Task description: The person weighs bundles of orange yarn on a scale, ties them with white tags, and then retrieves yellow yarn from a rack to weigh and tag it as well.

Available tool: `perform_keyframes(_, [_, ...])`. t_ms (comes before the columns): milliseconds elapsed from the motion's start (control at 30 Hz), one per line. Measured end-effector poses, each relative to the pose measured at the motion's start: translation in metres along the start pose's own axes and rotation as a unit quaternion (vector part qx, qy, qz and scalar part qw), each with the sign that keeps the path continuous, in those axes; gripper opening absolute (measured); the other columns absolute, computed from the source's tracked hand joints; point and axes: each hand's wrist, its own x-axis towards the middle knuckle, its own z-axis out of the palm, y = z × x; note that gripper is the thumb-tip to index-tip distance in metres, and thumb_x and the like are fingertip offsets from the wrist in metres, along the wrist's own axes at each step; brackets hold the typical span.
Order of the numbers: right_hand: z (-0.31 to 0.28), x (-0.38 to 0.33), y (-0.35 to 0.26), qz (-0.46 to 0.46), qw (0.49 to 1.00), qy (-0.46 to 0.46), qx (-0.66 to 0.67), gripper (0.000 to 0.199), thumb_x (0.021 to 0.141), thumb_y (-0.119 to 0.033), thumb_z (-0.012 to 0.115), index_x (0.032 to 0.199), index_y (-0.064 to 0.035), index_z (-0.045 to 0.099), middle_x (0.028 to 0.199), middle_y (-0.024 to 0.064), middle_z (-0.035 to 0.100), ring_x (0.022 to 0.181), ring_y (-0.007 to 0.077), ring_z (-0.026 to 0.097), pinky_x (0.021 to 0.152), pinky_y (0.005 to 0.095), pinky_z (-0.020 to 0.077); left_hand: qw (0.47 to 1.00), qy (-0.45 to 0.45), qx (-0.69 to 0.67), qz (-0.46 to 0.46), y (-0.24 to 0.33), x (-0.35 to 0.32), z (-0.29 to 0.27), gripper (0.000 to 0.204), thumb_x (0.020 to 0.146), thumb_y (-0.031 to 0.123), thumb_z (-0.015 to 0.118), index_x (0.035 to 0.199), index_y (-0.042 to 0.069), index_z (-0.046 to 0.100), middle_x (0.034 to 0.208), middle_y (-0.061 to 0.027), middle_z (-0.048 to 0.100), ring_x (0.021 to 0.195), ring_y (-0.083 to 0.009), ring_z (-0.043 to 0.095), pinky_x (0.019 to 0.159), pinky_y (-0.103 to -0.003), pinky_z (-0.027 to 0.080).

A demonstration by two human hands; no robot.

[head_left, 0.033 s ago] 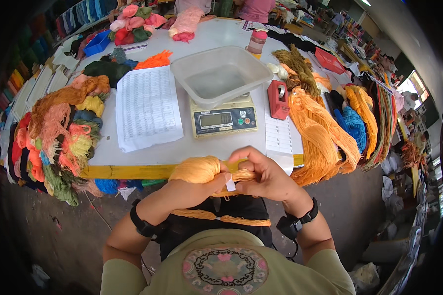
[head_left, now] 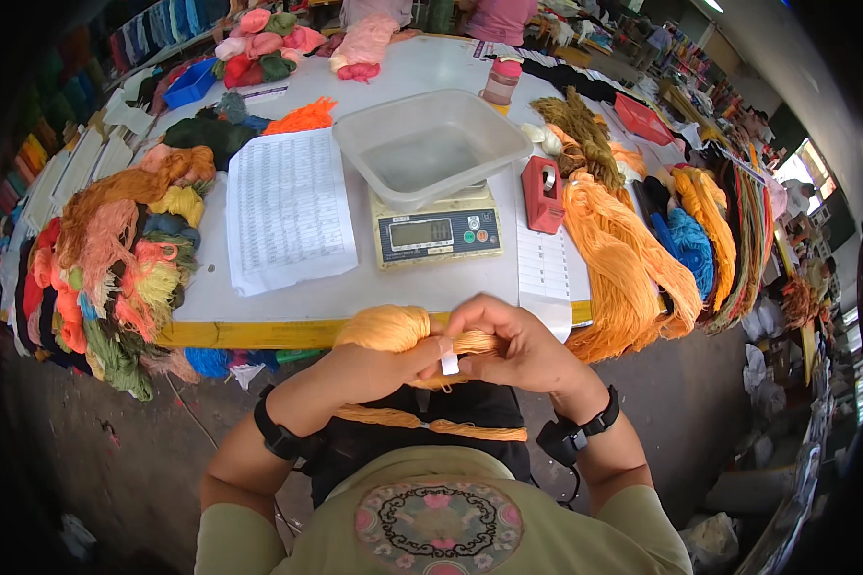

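Note:
Both my hands hold a light-orange yarn skein (head_left: 388,328) just in front of the table's yellow front edge (head_left: 249,333). My left hand (head_left: 374,372) grips it from below, its bundled end bulging out above the knuckles. Curled over the skein's thinner part is my right hand (head_left: 518,350), fingertips meeting the left hand. A small white strip of tape or label (head_left: 448,356) sits between the fingers of the two hands. Another thin orange strand (head_left: 431,423) lies across my lap.
On the white table stand a digital scale (head_left: 436,233) carrying a clear plastic tub (head_left: 431,144), a printed sheet (head_left: 288,206), a red tape dispenser (head_left: 544,192) and a pink-capped bottle (head_left: 501,81). Orange yarn (head_left: 623,268) hangs at the right, mixed-colour skeins (head_left: 115,259) at the left.

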Motion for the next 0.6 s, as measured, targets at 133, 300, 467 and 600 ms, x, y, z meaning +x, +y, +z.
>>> perform_keyframes(133, [-0.008, -0.001, 0.005, -0.073, 0.985, 0.019, -0.156, 0.012, 0.088, -0.006, 0.07, 0.097, -0.0073, 0.062, 0.086, -0.002, 0.062, 0.079, 0.0041, 0.054, 0.068, 0.02, 0.0426, 0.972, -0.063, -0.194, -0.114, 0.004, 0.001, -0.005, 0.022, 0.093, 0.022, 0.058, 0.081, 0.004, 0.06, 0.063, 0.0, 0.054, 0.052, -0.0051, 0.044, 0.047, -0.022, 0.036])
perform_keyframes(300, [-0.004, -0.007, 0.008, -0.065, 0.973, 0.095, -0.201, 0.013, 0.088, 0.001, 0.066, 0.095, -0.003, 0.057, 0.084, 0.0011, 0.065, 0.077, 0.0031, 0.058, 0.066, 0.018, 0.0439, 0.974, -0.033, -0.22, -0.039, 0.009, 0.001, 0.003, 0.015, 0.094, 0.013, 0.056, 0.088, 0.001, 0.061, 0.065, -0.0005, 0.055, 0.049, -0.003, 0.041, 0.042, -0.019, 0.03])
perform_keyframes(467, [0.006, -0.004, 0.018, -0.092, 0.973, 0.192, -0.088, 0.02, 0.088, -0.001, 0.066, 0.101, -0.0042, 0.051, 0.073, -0.0024, 0.06, 0.065, 0.0028, 0.052, 0.06, 0.0185, 0.0426, 0.992, 0.065, -0.05, 0.099, 0.003, 0.001, 0.016, 0.021, 0.098, 0.021, 0.054, 0.094, 0.002, 0.062, 0.066, 0.0021, 0.055, 0.054, -0.0055, 0.048, 0.05, -0.023, 0.04])
perform_keyframes(600, [0.007, -0.005, 0.019, -0.119, 0.963, 0.2, -0.137, 0.025, 0.089, 0.0, 0.064, 0.108, -0.0039, 0.048, 0.081, 0.0002, 0.062, 0.074, 0.0035, 0.055, 0.064, 0.0188, 0.0443, 0.995, 0.078, 0.01, 0.063, 0.002, 0.004, 0.017, 0.014, 0.098, 0.016, 0.055, 0.101, 0.002, 0.06, 0.072, 0.0009, 0.058, 0.06, -0.0035, 0.049, 0.056, -0.02, 0.042])
